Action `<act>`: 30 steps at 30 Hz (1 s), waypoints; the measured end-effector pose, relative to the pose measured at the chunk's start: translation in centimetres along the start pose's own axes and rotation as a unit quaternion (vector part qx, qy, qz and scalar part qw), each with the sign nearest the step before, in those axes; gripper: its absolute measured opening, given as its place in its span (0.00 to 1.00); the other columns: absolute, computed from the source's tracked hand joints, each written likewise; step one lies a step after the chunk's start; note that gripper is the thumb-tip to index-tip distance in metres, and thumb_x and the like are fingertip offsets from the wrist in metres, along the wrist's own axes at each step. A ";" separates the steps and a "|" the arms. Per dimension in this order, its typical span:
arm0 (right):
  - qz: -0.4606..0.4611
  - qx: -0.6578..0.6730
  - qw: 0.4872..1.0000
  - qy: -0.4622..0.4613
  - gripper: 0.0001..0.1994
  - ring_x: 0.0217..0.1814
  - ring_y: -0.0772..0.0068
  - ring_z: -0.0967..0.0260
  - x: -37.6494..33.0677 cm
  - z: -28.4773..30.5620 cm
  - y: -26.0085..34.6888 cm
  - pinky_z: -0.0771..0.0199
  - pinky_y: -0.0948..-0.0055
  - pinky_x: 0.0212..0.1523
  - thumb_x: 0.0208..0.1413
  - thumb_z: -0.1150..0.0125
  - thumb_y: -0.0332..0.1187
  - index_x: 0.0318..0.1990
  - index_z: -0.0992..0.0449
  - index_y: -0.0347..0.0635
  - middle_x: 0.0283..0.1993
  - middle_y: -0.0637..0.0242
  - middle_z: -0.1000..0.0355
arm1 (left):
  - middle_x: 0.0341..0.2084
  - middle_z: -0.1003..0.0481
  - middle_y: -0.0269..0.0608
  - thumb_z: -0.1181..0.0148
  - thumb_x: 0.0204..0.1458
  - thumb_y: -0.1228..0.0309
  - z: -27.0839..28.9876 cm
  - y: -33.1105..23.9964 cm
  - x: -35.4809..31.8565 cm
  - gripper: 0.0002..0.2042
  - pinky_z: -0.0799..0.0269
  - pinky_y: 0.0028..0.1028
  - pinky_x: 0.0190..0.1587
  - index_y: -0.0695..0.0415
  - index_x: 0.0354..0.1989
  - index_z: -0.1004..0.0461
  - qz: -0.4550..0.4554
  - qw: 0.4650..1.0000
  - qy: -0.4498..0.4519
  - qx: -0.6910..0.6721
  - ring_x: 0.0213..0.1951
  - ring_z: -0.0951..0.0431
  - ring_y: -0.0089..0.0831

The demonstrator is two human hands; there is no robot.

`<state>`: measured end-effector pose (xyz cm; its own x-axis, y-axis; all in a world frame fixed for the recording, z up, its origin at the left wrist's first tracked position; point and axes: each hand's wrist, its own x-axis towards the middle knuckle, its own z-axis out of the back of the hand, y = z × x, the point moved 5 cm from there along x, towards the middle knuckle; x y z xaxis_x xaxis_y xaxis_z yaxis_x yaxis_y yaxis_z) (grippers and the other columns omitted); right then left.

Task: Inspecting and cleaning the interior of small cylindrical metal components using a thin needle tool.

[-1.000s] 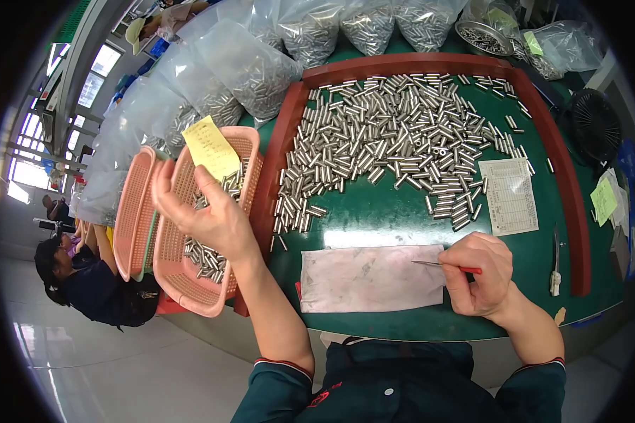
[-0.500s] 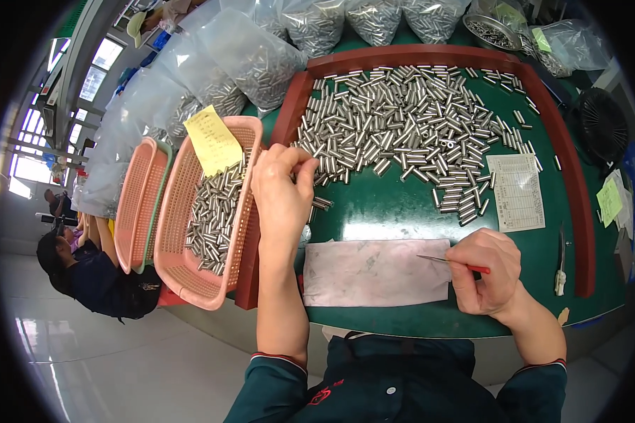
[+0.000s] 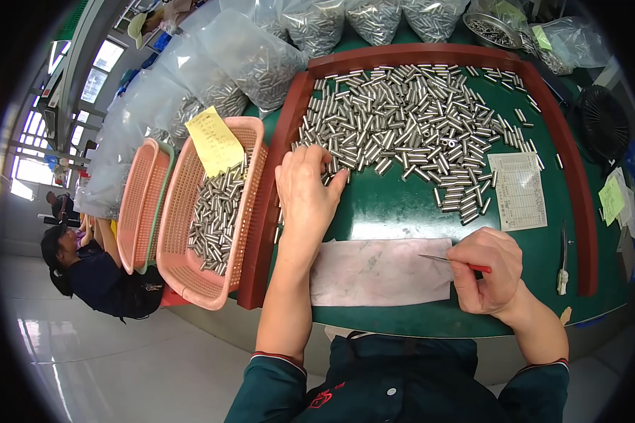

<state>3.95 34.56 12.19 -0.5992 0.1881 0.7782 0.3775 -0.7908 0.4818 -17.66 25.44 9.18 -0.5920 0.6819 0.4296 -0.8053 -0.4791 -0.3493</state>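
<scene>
My left hand [image 3: 306,185] reaches over the left edge of a heap of short shiny metal pins [image 3: 402,116], its thumb apart from the curled fingers. Those fingertips are partly hidden among the pins, and I see nothing held between them. Closed round a thin pointed metal tool with a red end [image 3: 481,268], my right hand [image 3: 490,271] rests by the right end of a pale pinkish cloth [image 3: 374,275]. The tool's tip points left, over the cloth. Beside my left forearm stands a pink plastic basket [image 3: 176,233] with more pins in it.
A red-brown frame [image 3: 416,54] borders the green tabletop [image 3: 388,204]. Clear bags of pins [image 3: 250,60] stand beyond it. A printed paper slip [image 3: 517,192], a thin tool [image 3: 563,261] and a black fan [image 3: 600,127] are at the right. A seated person [image 3: 99,261] is at the far left.
My left hand has moved right from the frame's edge to the pins, and its thumb has spread away from the fingers. My right hand keeps its hold on the pointed tool.
</scene>
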 end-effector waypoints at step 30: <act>-0.002 0.004 1.000 -0.010 0.13 0.12 0.73 0.43 -0.2 0.1 0.0 0.50 0.77 0.13 0.33 0.41 0.17 0.30 0.31 0.37 0.16 0.69 0.38 | 0.27 0.28 0.32 0.50 0.56 0.71 -2.8 -1.9 -1.2 0.12 0.37 0.18 0.37 0.61 0.48 0.32 0.208 0.755 0.195 -0.590 0.32 0.31 0.17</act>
<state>4.10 34.55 12.11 -0.5868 0.2026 0.7840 0.3812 -0.7850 0.4883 -15.34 27.04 6.96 -0.5466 0.8288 -0.1194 0.1735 -0.0274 -0.9845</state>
